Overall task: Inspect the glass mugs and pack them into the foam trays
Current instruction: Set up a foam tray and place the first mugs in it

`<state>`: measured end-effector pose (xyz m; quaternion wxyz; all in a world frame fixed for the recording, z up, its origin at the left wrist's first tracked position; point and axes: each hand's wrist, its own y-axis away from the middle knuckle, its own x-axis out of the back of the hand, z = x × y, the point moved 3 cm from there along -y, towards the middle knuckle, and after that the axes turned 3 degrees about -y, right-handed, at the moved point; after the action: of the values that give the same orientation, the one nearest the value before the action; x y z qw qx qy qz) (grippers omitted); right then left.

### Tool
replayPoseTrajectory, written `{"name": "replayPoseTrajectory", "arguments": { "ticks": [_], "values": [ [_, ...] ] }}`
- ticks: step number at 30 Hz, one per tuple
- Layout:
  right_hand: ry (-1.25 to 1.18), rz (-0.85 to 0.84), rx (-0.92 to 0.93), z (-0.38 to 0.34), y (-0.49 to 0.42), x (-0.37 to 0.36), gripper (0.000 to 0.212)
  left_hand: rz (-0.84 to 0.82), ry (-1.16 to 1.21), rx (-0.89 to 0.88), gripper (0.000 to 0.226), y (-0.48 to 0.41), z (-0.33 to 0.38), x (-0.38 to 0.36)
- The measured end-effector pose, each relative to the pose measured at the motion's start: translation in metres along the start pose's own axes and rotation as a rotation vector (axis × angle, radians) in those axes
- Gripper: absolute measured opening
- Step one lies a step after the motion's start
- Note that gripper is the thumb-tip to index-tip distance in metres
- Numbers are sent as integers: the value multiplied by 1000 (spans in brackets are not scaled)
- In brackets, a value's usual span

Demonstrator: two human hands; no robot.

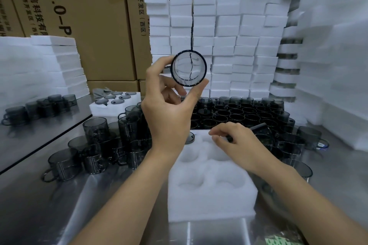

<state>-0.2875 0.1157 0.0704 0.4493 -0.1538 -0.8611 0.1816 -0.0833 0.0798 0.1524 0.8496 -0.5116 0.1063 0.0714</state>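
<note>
Glass mug (188,68) raised end-on before the foam stacks (225,26), gripped by the left hand (169,109) — inspection underway; right hand (233,141) pinches a second mug (260,129) at the far edge of the foam tray (211,203) — next, probably, seating one squarely in a pocket

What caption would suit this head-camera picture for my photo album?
Left hand holds a glass mug up to view; right hand grips a second mug by the foam tray.

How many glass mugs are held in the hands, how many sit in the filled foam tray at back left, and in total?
Held mugs: 2 (raised mug in left hand, tilted mug in right hand)
Mugs in filled foam tray: 6
Total: 8
</note>
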Motion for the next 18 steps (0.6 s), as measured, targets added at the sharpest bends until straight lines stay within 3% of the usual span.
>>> {"name": "replayPoseTrajectory", "arguments": {
  "ticks": [3, 6, 13, 15, 18],
  "values": [
    [2, -1, 5, -1, 0, 0, 19, -20, 163, 238, 52, -4, -10, -2],
    [8, -7, 7, -1, 0, 0, 19, -127, 375, 606, 40, -8, -22, -6],
    [21, -11, 5, -1, -2, 0, 16, -401, 662, 1241, 64, 8, -31, -17],
    [18, -9, 4, 0, -2, -1, 16, -447, 803, 1370, 64, 13, -31, -18],
    [27, -5, 4, 0, -2, -1, 17, -479, 860, 1426, 60, 15, -31, -18]
  ]
}}
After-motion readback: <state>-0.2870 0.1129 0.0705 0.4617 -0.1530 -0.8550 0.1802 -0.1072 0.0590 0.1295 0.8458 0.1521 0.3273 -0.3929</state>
